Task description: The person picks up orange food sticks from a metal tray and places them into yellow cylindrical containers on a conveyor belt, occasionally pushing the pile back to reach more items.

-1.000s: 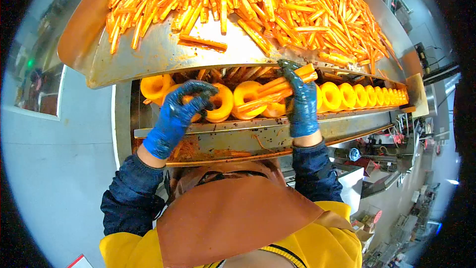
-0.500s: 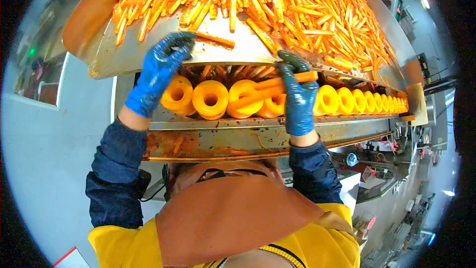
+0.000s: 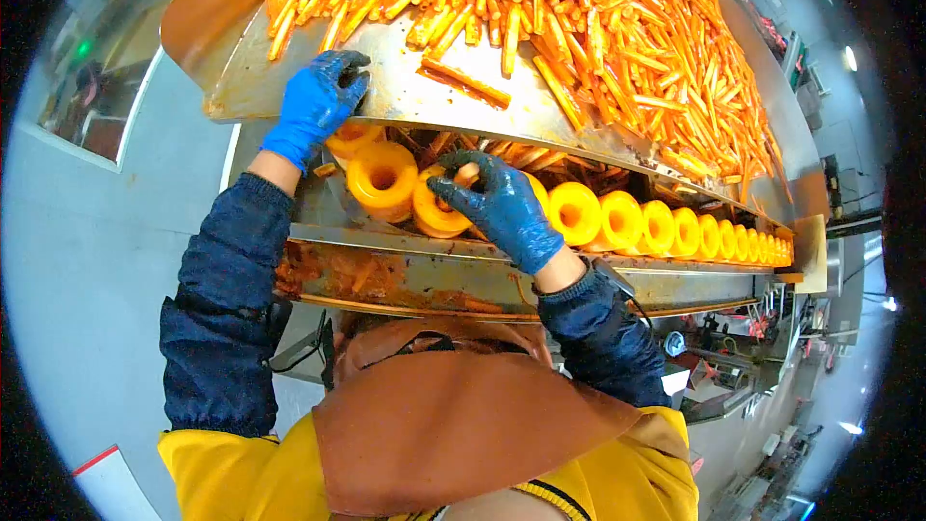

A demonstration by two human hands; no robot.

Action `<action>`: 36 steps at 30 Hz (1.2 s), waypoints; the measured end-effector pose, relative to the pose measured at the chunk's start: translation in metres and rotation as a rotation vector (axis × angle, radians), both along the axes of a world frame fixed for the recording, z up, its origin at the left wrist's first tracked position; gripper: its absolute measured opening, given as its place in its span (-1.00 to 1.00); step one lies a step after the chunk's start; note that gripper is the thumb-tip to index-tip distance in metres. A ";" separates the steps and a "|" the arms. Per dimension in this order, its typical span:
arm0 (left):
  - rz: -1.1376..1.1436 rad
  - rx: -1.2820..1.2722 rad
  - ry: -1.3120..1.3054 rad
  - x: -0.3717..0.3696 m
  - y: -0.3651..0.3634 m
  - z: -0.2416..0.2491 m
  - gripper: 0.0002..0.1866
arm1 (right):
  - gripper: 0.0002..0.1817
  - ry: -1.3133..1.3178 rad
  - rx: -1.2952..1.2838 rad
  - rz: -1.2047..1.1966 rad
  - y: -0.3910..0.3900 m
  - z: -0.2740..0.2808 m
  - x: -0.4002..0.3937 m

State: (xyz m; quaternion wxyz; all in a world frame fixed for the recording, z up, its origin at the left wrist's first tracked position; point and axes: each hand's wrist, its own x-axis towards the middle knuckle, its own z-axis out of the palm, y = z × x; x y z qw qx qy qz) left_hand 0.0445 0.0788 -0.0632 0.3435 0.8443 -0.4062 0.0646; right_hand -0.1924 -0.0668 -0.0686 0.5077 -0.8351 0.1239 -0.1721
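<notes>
My left hand [image 3: 321,101], in a blue glove with dark, wet fingers, is at the left front of the metal tray [image 3: 386,85]. Its thumb and fingers are curled but apart, with nothing between them. On the tray to its right lies a single reddish-orange stick [image 3: 465,83]. My right hand [image 3: 503,212], gloved alike, reaches over a row of yellow-orange ring-ended cups [image 3: 382,180]. Its thumb and fingers close round an orange stick [image 3: 467,174], whose pale end shows between them; the glove hides the rest.
A large heap of glossy orange sticks [image 3: 617,48] fills the back of the tray. More sticks lie in the dark gap behind the cups. A stained metal ledge [image 3: 415,282] runs along the front, close to my brown apron [image 3: 463,425].
The stick beside my left hand now lies apart from it on the tray. My right hand has moved left and down to the cups, and the loose sticks across them are no longer visible.
</notes>
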 end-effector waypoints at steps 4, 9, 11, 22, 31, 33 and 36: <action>-0.007 -0.022 -0.103 0.003 -0.001 -0.007 -0.76 | -0.68 -0.028 -0.261 -0.109 -0.021 0.045 0.030; 0.030 -0.017 -0.054 0.004 -0.002 -0.007 -0.76 | -0.62 0.358 -0.774 -0.015 -0.060 0.042 0.102; 0.016 -0.009 -0.048 0.004 -0.001 -0.006 -0.77 | -0.61 0.336 -0.727 0.050 -0.060 0.048 0.103; -0.011 -0.028 -0.112 0.005 0.002 -0.012 -0.76 | -0.67 -0.044 0.018 0.069 0.002 -0.001 0.023; -0.242 0.076 0.355 0.078 -0.008 0.039 -0.55 | -0.76 -0.049 -0.451 -0.480 -0.212 0.076 -0.026; -0.198 0.045 0.384 0.104 -0.037 0.044 -0.52 | -0.64 0.072 -0.671 -0.545 -0.285 0.077 -0.024; -0.067 -0.009 0.029 0.140 -0.090 0.044 -0.40 | -0.55 0.156 -0.514 -0.491 -0.323 0.087 0.012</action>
